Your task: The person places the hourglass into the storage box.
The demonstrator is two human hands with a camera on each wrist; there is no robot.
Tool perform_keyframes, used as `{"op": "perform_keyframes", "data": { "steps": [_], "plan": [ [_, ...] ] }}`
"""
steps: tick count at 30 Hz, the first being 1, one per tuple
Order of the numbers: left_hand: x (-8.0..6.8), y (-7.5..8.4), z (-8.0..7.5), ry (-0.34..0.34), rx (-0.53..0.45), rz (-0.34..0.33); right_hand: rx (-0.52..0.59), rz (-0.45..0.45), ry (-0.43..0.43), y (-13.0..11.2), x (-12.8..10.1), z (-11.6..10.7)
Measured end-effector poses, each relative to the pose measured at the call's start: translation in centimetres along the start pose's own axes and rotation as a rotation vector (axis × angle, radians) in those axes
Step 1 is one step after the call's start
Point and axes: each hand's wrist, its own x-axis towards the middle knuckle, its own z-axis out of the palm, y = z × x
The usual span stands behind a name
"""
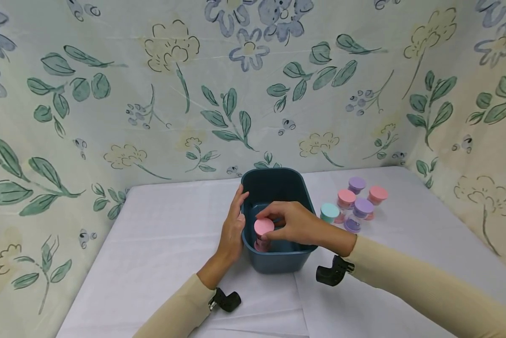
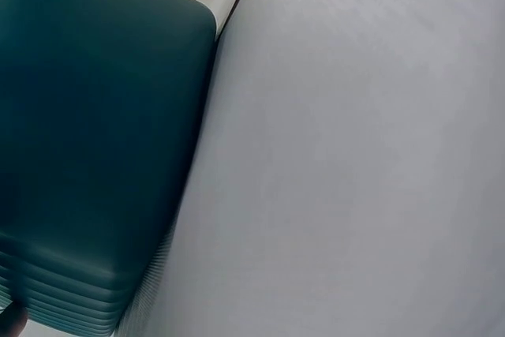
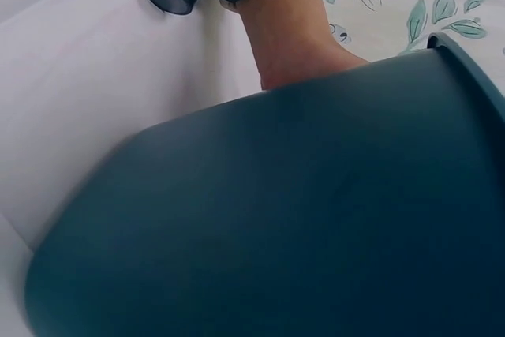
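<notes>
A dark teal plastic bin (image 1: 278,263) stands on the white-covered table. My left hand (image 1: 232,232) lies against its left side with fingers stretched along the wall. Over the bin's near left part, my right hand (image 1: 293,224) pinches a pink sand timer (image 1: 264,227) by its cap, thumb on the near side. The timer is upright inside the bin, its lower end showing below the cap. In the left wrist view, the bin's outer wall (image 2: 95,132) and a dark fingertip (image 2: 12,320) appear. The right wrist view is mostly filled by the bin wall (image 3: 276,211), which hides my right fingers.
To the right of the bin stand several more sand timers: purple ones (image 1: 364,206), pink ones (image 1: 378,194) and a teal one (image 1: 329,212) close to the bin's side. A floral cloth backdrop (image 1: 219,155) rises behind the table (image 1: 172,225).
</notes>
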Motion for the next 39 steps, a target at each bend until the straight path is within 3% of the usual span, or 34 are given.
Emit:
{"op": "perform_keyframes", "data": {
  "steps": [14, 29, 39],
  "plan": [
    [-0.12, 0.04, 0.04, -0.001, -0.007, -0.026, -0.022, 0.03, -0.125, 0.05, 0.4, 0.19],
    [-0.17, -0.09, 0.16, 0.009, -0.006, -0.006, -0.096, 0.05, -0.186, 0.21, 0.54, 0.38],
    [-0.11, -0.25, 0.09, 0.01, 0.005, 0.01, -0.074, 0.047, -0.207, 0.3, 0.65, 0.47]
  ]
}}
